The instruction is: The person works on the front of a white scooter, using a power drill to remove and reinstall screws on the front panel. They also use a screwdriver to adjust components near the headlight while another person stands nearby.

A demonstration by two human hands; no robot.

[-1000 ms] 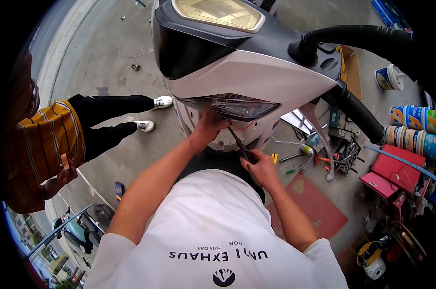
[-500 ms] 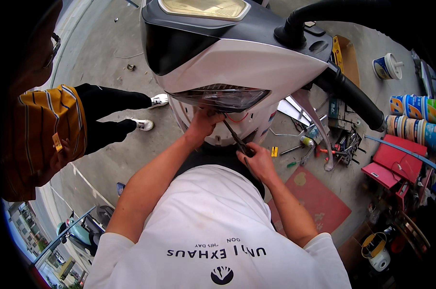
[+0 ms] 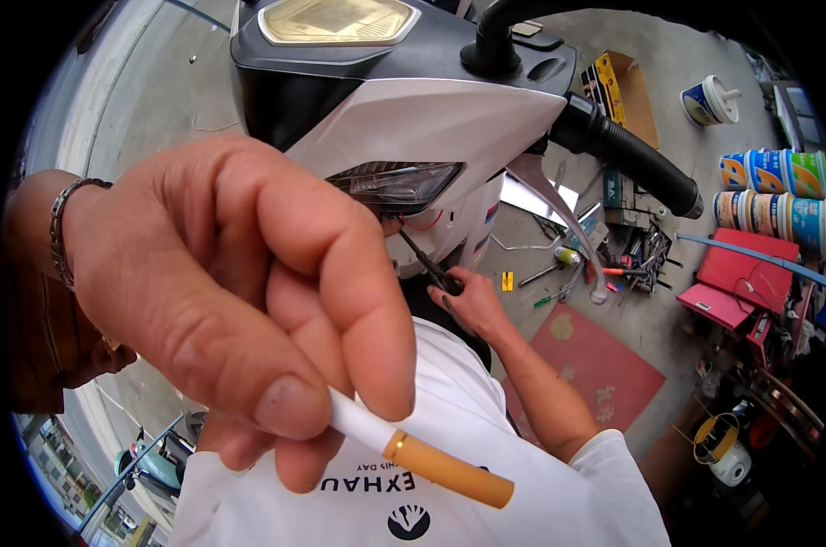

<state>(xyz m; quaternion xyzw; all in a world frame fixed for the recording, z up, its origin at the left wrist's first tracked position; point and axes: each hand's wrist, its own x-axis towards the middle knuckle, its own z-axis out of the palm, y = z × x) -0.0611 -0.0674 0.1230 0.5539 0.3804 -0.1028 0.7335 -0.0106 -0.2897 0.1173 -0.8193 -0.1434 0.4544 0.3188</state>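
Observation:
My right hand (image 3: 472, 299) grips a pair of dark long-nosed pliers (image 3: 422, 256), whose thin jaws point up and left to the underside of the scooter's clear front lamp (image 3: 404, 182). A red wire (image 3: 424, 225) hangs below the lamp, near the jaw tips. The scooter's front panel (image 3: 431, 114) is white, with dark grey trim above. Another person's hand (image 3: 221, 301), with a bracelet at the wrist, reaches in from the left close before me. It pinches a cigarette (image 3: 449, 469) with an orange filter end. Behind that hand, my left hand is hidden.
Tools (image 3: 645, 264) lie scattered on the ground to the right, near a red mat (image 3: 595, 369). Beyond them stand a red toolbox (image 3: 750, 273) and stacked paint buckets (image 3: 773, 214). The black handlebar grip (image 3: 650, 164) and silver lever (image 3: 559, 210) jut out on the right.
The other person has come closer and brought a hand with a cigarette across my view, covering my left hand. My right hand still grips the pliers. The view has shifted slightly.

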